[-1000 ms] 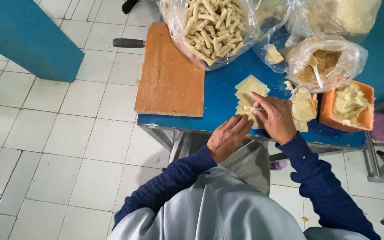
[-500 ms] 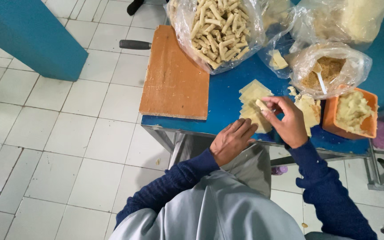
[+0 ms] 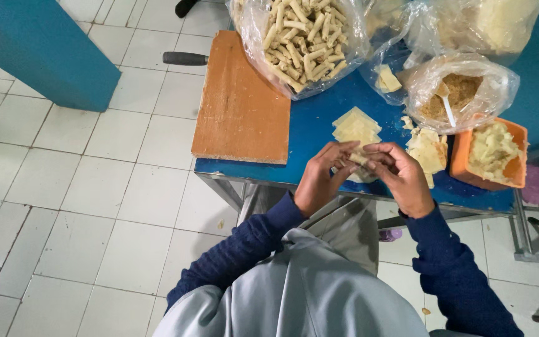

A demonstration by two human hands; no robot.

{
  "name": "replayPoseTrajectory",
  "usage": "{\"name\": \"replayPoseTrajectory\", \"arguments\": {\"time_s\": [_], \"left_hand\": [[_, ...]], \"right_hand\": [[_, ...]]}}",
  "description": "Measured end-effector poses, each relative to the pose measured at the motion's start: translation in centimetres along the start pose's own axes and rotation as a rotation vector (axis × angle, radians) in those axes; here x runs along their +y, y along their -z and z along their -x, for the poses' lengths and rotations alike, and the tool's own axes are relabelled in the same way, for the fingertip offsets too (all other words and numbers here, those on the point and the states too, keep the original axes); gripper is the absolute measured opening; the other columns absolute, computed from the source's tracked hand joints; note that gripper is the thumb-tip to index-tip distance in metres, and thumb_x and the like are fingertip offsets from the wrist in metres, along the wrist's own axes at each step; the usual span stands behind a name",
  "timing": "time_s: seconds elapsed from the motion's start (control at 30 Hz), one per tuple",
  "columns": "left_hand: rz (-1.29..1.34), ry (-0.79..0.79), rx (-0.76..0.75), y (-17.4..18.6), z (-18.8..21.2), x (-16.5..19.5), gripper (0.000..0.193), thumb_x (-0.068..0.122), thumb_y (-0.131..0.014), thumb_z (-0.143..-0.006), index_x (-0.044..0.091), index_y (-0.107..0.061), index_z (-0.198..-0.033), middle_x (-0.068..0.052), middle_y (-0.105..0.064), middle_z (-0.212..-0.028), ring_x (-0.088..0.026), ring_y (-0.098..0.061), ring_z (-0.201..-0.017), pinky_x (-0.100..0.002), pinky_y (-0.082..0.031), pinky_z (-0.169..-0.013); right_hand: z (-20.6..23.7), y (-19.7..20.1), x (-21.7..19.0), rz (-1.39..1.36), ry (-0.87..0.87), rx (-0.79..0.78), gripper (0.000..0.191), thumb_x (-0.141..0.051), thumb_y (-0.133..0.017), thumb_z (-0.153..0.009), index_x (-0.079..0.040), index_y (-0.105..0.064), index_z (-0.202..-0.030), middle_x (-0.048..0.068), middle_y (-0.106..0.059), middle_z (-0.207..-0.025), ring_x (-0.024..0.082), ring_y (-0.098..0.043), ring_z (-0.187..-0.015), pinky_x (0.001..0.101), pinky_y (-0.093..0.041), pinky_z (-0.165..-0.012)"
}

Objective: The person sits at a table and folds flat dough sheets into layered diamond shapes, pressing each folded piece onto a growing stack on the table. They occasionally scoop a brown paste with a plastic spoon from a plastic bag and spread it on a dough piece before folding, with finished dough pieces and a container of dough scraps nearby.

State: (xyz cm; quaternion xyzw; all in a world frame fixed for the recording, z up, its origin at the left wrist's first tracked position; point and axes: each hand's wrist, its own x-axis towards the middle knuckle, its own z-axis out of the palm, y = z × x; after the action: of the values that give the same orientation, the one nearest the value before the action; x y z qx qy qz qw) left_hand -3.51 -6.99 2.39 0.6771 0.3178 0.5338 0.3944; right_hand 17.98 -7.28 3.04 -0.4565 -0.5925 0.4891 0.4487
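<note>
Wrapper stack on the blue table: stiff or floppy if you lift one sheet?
Probably floppy: the sheets in the stack look thin and flat, and the one between the left hand and right hand curls. Likely light and tearable.

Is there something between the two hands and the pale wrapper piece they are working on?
Nothing visible stands between them. The left hand and the right hand both already touch the pale wrapper piece, holding it together over the near edge of the blue table.
</note>
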Motion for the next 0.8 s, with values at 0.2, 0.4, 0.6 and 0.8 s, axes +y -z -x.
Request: {"name": "replayPoseTrajectory", "arguments": {"time_s": [0.2,0.4,0.6,0.8], "left_hand": [[0.185,0.115,0.041,-0.7,-0.4,-1.6,0.020,-0.004,-0.069,-0.094,-0.002,-0.069,-0.113,-0.009,-0.074,-0.102,-0.012,-0.073,-0.094,-0.026,-0.059,-0.081],[0.370,0.236,0.062,-1.5,0.1,-3.6,0.011,0.004,-0.069,-0.101,-0.004,-0.069,-0.108,-0.006,-0.073,-0.097,-0.007,-0.068,-0.089,-0.023,-0.056,-0.078],[0.568,0.302,0.036,-1.9,0.6,-5.1,0.013,0.010,-0.065,-0.103,-0.003,-0.062,-0.107,-0.006,-0.070,-0.094,-0.010,-0.068,-0.084,-0.025,-0.056,-0.076],[0.657,0.352,0.055,-1.6,0.2,-6.4,0.017,0.012,-0.063,-0.105,-0.004,-0.060,-0.109,-0.011,-0.073,-0.096,-0.014,-0.070,-0.085,-0.028,-0.057,-0.077]], "right_hand": [[1.3,-1.6,-2.5,0.331,0.166,0.075,0.017,-0.006,-0.064,-0.103,-0.001,-0.070,-0.118,0.004,-0.073,-0.114,0.008,-0.066,-0.099,0.0240,-0.054,-0.088],[2.2,-3.5,-4.6,0.712,0.420,0.197,0.033,-0.003,-0.080,-0.084,-0.008,-0.073,-0.116,0.008,-0.069,-0.119,0.021,-0.070,-0.097,0.0310,-0.055,-0.084],[2.7,-4.4,-3.7,0.816,0.583,0.305,0.032,0.003,-0.082,-0.083,-0.010,-0.074,-0.111,0.008,-0.066,-0.119,0.027,-0.067,-0.111,0.0362,-0.057,-0.091],[3.2,-3.5,-2.9,0.724,0.570,0.273,0.027,0.005,-0.076,-0.085,-0.008,-0.073,-0.109,0.012,-0.059,-0.121,0.026,-0.064,-0.113,0.0337,-0.053,-0.096]]}}
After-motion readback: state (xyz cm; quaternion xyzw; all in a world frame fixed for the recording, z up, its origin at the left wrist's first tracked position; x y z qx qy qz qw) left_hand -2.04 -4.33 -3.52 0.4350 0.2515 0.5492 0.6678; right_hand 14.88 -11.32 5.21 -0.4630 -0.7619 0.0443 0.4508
